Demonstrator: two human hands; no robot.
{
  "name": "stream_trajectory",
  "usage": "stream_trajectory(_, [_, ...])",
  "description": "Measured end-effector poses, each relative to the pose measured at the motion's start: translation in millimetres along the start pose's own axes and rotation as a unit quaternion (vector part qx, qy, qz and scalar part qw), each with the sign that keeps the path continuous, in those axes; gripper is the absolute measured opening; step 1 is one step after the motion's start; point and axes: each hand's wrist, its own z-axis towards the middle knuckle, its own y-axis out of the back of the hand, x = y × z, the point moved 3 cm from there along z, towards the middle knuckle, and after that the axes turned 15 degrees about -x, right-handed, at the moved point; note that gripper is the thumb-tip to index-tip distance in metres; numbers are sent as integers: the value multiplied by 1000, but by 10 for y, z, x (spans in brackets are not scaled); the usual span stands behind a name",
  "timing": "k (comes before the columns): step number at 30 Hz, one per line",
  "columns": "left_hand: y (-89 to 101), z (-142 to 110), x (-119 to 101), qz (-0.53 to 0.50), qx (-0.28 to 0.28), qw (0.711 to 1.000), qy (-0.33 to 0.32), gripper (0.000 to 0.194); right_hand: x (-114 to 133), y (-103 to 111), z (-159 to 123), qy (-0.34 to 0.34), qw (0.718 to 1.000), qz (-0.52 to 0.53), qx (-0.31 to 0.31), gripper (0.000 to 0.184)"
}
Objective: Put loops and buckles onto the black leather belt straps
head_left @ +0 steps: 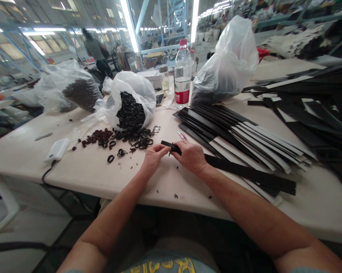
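Observation:
A long black belt strap [252, 171] runs from beneath my right forearm to my fingers, its tip poking out past them. My right hand [192, 156] is closed around the strap near that tip. Thumb and forefinger of my left hand [154, 156] pinch what looks like a small black belt loop around the strap, mostly hidden by the fingertips. Left of the hands lies a pile of black loops [145, 139], with small brown loops [98, 137] beside it. A metal buckle [156, 129] and thread snips [182, 135] rest just beyond my hands.
Black loops spill from an open plastic bag [142, 85]. Stacked straps [216, 127] cover the table's right side. A water bottle [182, 76] and another filled bag [228, 57] stand behind. A white device [58, 149] with a cable sits left. A person [95, 51] stands far back.

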Motion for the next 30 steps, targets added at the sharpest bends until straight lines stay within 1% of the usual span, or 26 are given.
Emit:
stream_trajectory(3, [3,1,-25,27,-5,999,-26,25,-21,34,32,-34,999,26,12,33])
stream_trajectory(7, [131,137,1,0,-40,999,-36,27,-117,96,100,-68,996,10,65,33])
stream_trajectory(9, [193,201,34,-35,-56,997,-28,29,-158,122,128,-69,994,8,90,30])
stream_trajectory(12, [200,210,75,-65,-47,997,2,29,-164,116,137,-46,991,51,115,22])
stream_trajectory(15, [135,135,78,-74,-33,997,20,28,-137,66,109,-26,988,105,112,18])
stream_trajectory(18, [74,54,56,-59,-32,998,12,24,-131,11,73,-51,984,154,77,21])
stream_trajectory(20, [44,16,33,-31,-27,999,-7,21,-125,-26,48,-77,972,208,73,21])
stream_trajectory(22, [25,-8,7,-19,-23,999,-27,19,-109,-54,27,-97,954,272,86,20])
stream_trajectory(25, [15,-26,-20,-42,-24,998,-43,19,-80,-62,8,-109,932,330,99,20])
stream_trajectory(27, [19,-29,-27,-59,-32,996,-50,25,-65,-54,2,-109,929,340,100,19])
stream_trajectory(28, [24,-28,-28,-63,-40,996,-53,33,-60,-50,0,-109,928,341,99,19])
stream_trajectory(30, [34,-22,-28,-68,-62,994,-56,59,-51,-46,0,-111,927,344,100,20])
